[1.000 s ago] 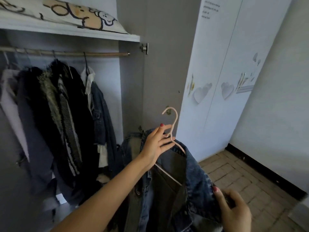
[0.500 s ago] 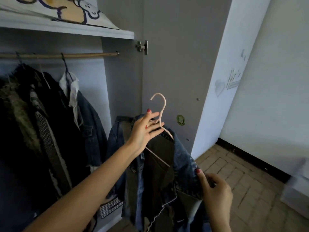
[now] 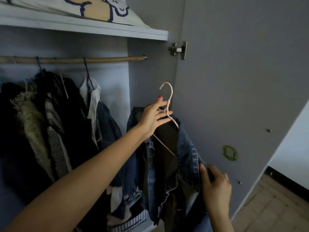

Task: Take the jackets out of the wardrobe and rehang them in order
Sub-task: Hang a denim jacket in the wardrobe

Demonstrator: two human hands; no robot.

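Note:
My left hand point(image 3: 154, 117) holds a pale pink hanger point(image 3: 168, 101) by its neck, hook pointing up, in front of the open wardrobe. A blue denim jacket point(image 3: 187, 153) with a dark lining hangs on that hanger. My right hand point(image 3: 215, 185) grips the jacket's right front edge lower down. The wooden rail point(image 3: 103, 59) runs across the wardrobe above. Several dark jackets point(image 3: 50, 124) hang on it at the left, with another denim jacket point(image 3: 107, 124) over a white shirt at their right end.
The open wardrobe door point(image 3: 234, 97) stands right behind the held jacket, its hinge point(image 3: 178, 50) near the shelf. A printed pillow point(image 3: 93, 9) lies on the top shelf point(image 3: 83, 26). A checked box point(image 3: 130, 221) sits on the wardrobe floor. Brick-patterned floor point(image 3: 275, 210) shows at the lower right.
The held jacket and hanger have moved closer to the wardrobe opening and slightly up, now beside the rail's right end. Both hands keep their hold.

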